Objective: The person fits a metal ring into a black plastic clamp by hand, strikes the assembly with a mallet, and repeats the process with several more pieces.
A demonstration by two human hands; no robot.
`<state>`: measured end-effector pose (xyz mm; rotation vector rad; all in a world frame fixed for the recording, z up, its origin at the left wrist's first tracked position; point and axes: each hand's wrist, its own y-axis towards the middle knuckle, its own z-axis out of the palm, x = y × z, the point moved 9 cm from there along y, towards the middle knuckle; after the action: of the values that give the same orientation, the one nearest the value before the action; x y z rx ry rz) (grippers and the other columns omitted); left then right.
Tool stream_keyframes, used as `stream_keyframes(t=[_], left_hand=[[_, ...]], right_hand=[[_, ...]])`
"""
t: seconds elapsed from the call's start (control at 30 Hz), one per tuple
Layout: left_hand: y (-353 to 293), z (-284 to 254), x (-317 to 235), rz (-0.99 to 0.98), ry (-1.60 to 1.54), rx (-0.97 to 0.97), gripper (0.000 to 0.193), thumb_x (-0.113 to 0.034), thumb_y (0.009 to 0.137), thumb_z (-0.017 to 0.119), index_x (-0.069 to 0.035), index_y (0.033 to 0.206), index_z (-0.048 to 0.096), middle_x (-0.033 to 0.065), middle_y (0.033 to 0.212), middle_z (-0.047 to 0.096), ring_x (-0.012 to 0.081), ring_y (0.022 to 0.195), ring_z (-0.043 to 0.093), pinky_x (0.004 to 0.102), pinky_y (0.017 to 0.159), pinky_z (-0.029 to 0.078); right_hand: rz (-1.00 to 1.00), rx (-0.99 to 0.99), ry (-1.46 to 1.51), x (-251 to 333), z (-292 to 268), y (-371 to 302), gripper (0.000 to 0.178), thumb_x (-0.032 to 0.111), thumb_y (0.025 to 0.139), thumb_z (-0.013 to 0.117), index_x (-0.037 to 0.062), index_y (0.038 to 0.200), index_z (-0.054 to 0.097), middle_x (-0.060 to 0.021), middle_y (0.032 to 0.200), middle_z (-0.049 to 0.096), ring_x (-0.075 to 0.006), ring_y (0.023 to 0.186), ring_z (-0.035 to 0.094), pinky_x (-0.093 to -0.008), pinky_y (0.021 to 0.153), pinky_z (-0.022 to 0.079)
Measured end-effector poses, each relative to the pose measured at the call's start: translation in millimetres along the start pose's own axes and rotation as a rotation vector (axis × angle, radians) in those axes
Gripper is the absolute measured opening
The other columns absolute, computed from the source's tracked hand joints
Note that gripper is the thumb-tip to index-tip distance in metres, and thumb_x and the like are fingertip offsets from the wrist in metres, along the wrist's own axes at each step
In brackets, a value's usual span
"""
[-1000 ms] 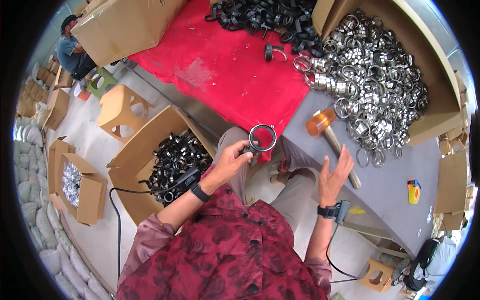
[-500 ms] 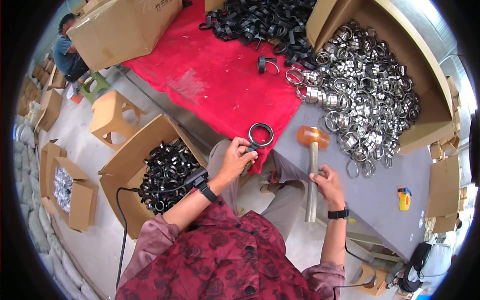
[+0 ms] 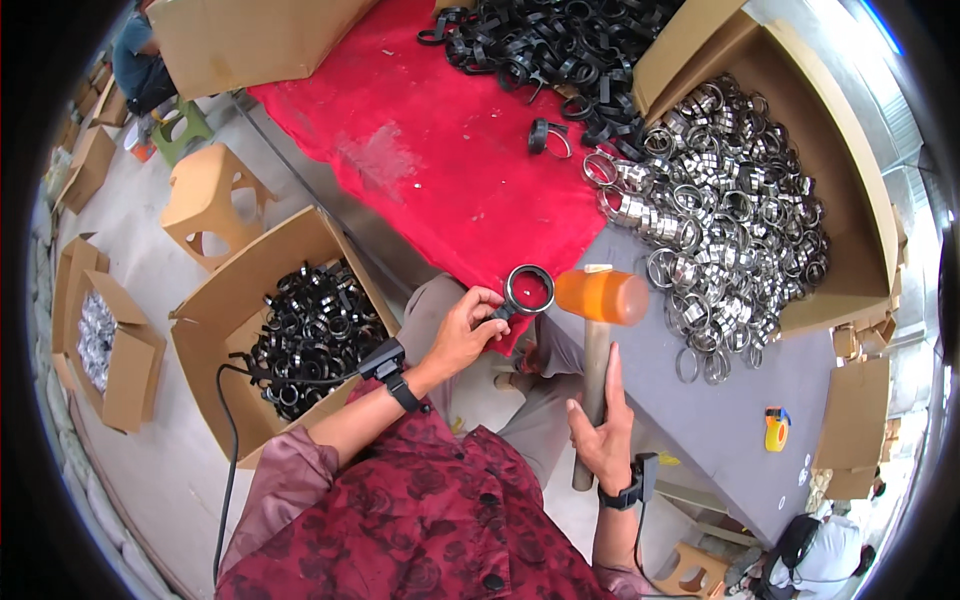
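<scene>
My left hand (image 3: 462,332) pinches a black ring-shaped clamp (image 3: 527,311) by its short stem, holding it up at the corner of the red cloth. A shiny edge shows around the ring. My right hand (image 3: 605,435) is closed around the wooden handle of a mallet (image 3: 596,365), index finger stretched along it. The mallet's translucent orange head (image 3: 600,297) is just right of the ring; whether they touch I cannot tell. Farther off on the cloth lies a single black clamp with a thin metal band (image 3: 542,137).
A heap of shiny metal bands (image 3: 740,220) spills from a tipped carton (image 3: 850,190) at right. Black clamps (image 3: 570,45) are piled behind the red cloth (image 3: 440,150). A yellow roll-shaped item (image 3: 776,430) lies on the grey tabletop (image 3: 700,420). At left stand an open carton (image 3: 205,330) and a stool (image 3: 205,195).
The mallet has swung left and its head now sits beside the ring. My right hand has moved left and down, its index finger now stretched out. My left hand still holds the clamp.
</scene>
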<state>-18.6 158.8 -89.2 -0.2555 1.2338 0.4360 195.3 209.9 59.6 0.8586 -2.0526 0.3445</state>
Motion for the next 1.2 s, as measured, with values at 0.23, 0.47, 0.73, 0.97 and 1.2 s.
stream_keyframes(t=[0.23, 0.47, 0.73, 0.97, 1.2], left_hand=[[2, -2, 8, -0.03, -0.027, -0.06, 0.03, -0.002, 0.091, 0.066, 0.0, 0.118, 0.054, 0.0047, 0.081, 0.07, 0.008, 0.074, 0.062, 0.0251, 0.068, 0.05], [0, -5, 8, -0.013, -0.034, -0.06, 0.029, -0.005, 0.091, 0.066, 0.0, 0.118, 0.054, 0.0049, 0.08, 0.07, 0.0092, 0.073, 0.063, 0.0259, 0.068, 0.051], [2, -5, 6, -0.027, -0.002, -0.065, 0.029, -0.005, 0.091, 0.066, 0.0, 0.117, 0.054, 0.0061, 0.079, 0.071, 0.0097, 0.073, 0.064, 0.0262, 0.068, 0.052], [2, -3, 5, -0.029, 0.019, -0.064, 0.029, -0.006, 0.091, 0.067, 0.0, 0.117, 0.054, 0.0062, 0.079, 0.071, 0.0094, 0.073, 0.064, 0.0265, 0.068, 0.052], [2, -2, 10, -0.047, 0.008, -0.06, 0.03, -0.006, 0.09, 0.067, -0.001, 0.117, 0.054, 0.0062, 0.079, 0.072, 0.0092, 0.073, 0.064, 0.0267, 0.068, 0.052]], right_hand=[[-0.028, 0.204, -0.288, 7, 42, -3, 0.088, -0.002, 0.084, 0.064, 0.0065, 0.161, 0.023, -0.0331, 0.137, 0.056, -0.0458, 0.123, 0.06, -0.0451, 0.098, 0.051], [-0.128, -0.016, -0.225, 33, 22, 0, 0.089, -0.001, 0.084, 0.066, 0.0062, 0.161, 0.024, -0.0298, 0.124, 0.066, -0.0419, 0.11, 0.069, -0.0397, 0.093, 0.052], [-0.053, 0.225, -0.25, 24, 49, 11, 0.085, 0.001, 0.084, 0.067, 0.006, 0.16, 0.028, -0.0322, 0.129, 0.062, -0.045, 0.117, 0.064, -0.0439, 0.096, 0.052], [-0.134, 0.1, -0.251, 37, 42, 32, 0.085, -0.001, 0.085, 0.065, 0.007, 0.161, 0.027, -0.031, 0.119, 0.066, -0.0418, 0.106, 0.069, -0.0418, 0.09, 0.053], [-0.054, 0.001, -0.215, 35, 16, 34, 0.083, 0.001, 0.087, 0.066, 0.0045, 0.16, 0.028, -0.0267, 0.124, 0.067, -0.0319, 0.103, 0.072, -0.0393, 0.091, 0.054]])
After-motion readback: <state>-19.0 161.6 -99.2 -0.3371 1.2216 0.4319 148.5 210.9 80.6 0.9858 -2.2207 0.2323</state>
